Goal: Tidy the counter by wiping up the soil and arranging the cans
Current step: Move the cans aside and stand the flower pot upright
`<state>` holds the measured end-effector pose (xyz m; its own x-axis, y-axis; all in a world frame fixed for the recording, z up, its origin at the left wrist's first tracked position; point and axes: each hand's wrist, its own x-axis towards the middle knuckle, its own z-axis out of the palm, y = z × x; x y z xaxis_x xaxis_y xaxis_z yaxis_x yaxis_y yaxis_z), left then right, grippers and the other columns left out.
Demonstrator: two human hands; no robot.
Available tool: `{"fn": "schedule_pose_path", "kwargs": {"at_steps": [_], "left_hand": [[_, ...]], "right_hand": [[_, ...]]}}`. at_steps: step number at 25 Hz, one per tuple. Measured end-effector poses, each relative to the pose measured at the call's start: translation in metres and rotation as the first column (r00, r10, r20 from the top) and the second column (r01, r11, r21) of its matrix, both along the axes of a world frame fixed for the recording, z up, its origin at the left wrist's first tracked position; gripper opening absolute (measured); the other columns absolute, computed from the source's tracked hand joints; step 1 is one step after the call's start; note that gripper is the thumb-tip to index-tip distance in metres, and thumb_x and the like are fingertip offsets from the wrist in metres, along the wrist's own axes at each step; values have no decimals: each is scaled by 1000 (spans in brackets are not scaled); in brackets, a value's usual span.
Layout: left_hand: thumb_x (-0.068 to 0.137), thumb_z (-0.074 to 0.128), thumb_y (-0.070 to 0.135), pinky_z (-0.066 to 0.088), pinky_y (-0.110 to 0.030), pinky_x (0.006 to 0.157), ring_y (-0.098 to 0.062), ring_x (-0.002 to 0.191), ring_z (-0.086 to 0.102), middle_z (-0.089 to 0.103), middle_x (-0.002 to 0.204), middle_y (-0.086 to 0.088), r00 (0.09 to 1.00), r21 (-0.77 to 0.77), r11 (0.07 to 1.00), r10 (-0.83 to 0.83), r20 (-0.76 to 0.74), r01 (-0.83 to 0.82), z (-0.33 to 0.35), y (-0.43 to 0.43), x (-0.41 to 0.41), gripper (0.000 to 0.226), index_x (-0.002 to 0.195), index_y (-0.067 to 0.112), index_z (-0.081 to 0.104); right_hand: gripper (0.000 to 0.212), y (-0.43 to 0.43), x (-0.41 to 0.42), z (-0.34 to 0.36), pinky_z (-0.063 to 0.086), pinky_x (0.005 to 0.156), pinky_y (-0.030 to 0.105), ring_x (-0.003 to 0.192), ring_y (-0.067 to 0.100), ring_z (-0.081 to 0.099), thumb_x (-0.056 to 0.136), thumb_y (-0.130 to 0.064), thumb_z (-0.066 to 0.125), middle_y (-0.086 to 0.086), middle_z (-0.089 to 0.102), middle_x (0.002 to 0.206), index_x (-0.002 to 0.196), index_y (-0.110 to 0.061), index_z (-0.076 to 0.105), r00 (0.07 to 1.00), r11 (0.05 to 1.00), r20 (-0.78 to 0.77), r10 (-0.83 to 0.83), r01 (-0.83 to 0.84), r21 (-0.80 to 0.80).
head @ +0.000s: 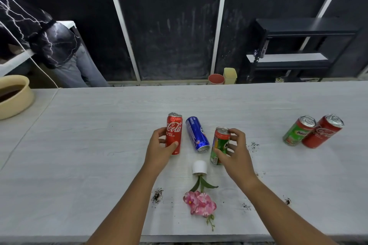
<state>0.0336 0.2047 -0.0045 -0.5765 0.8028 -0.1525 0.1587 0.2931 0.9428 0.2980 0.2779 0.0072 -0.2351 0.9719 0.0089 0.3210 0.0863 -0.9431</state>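
My left hand (159, 150) grips a tall red Coca-Cola can (174, 128) standing upright on the pale counter (79, 145). My right hand (237, 154) holds a green Milo can (219, 145), upright and slightly tilted. Between them a blue Pepsi can (197, 134) lies on its side. At the far right a second green Milo can (298, 130) and a second red Coca-Cola can (323, 130) stand side by side, touching. Patches of dark soil lie at the near left (157, 196), right of my right hand (253, 145), and near right (287, 201).
A small white pot (199, 166) lies tipped over with its pink flower (200, 203) spread toward me. A beige bowl (14, 95) sits at the counter's far left. A person in a dark patterned top (39, 34) stands behind it. Two bins (223, 77) and a black shelf (294, 49) stand beyond.
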Motion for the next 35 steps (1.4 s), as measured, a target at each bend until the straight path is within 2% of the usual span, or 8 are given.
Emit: {"fn": "schedule_pose_path", "kwargs": {"at_steps": [5,8,14,17,21,25,32,35], "left_hand": [[87,89,14,55,-6,71,-3,107,66,53,133,23,1000,27,1000,-3,8,2,-13,-15,10,76,136,47,42],[85,91,19,55,-9,78,-4,113,65,52,134,27,1000,32,999,-22,-3,22,-15,-15,9,76,139,46,44],[84,92,24,56,-21,92,4,116,64,60,132,26,1000,58,998,0,18,-1,-2,-14,22,74,133,54,46],[81,95,30,58,-11,79,4,113,68,63,131,30,1000,125,992,-24,-9,25,13,-4,46,73,125,64,49],[78,97,35,57,-15,88,7,115,66,63,133,31,986,152,976,-150,-68,159,33,29,100,77,130,62,48],[76,95,38,55,-8,83,15,115,62,60,126,40,937,126,929,-338,-90,348,29,72,187,72,121,67,48],[77,89,35,63,-34,96,16,114,61,63,128,27,829,84,825,-554,-76,560,1,126,323,63,124,52,51],[79,90,35,59,-20,88,22,110,60,63,127,27,812,45,812,-577,-89,582,-5,141,349,64,124,53,48]], "right_hand": [[98,-2,6,-13,55,91,8,120,-13,62,81,-15,94,-34,55,133,148,-58,36,999,999,-29,24,-25,-41],[70,-4,7,-21,55,100,15,121,-12,59,82,-23,94,-30,60,127,138,-41,56,998,998,23,61,-60,-27],[58,-3,13,-16,55,84,8,113,-14,65,81,-28,93,-32,70,122,126,-50,63,996,992,-61,66,-72,-104],[60,0,38,-10,59,89,19,112,-6,69,78,-32,95,-24,73,123,129,-46,65,992,995,-120,-38,26,-100],[57,16,106,4,61,87,27,108,2,74,71,-42,93,-20,76,117,123,-48,68,969,979,-148,-200,191,-68],[58,31,187,6,59,87,29,106,1,74,77,-30,94,-21,76,119,124,-49,66,922,928,-109,-372,370,-46],[58,57,283,-10,60,93,35,109,-4,70,79,-27,94,-23,73,122,127,-42,64,856,857,-33,-516,515,-35],[55,71,299,-15,59,93,28,112,-7,69,80,-30,94,-27,71,123,122,-50,63,872,872,-20,-490,489,-26]]}}
